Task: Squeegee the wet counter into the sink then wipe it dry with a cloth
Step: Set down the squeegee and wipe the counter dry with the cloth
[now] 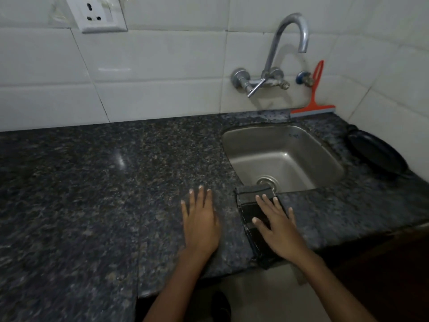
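A folded dark cloth (255, 219) is pressed flat by the right hand (277, 225), fingers spread, at the sink (325, 149)'s near edge; the left hand (200, 220) is braced open on the apparently dry desk (92, 182), while the orange squeegee (313, 98) is propped against the far wall

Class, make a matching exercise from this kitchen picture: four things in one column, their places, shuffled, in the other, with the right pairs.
1. squeegee
2. cloth
3. left hand
4. black pan

A. flat on bare counter
B. right of the sink
C. under the right hand
D. leaning on the wall tiles

Pairs: 1-D, 2-C, 3-A, 4-B
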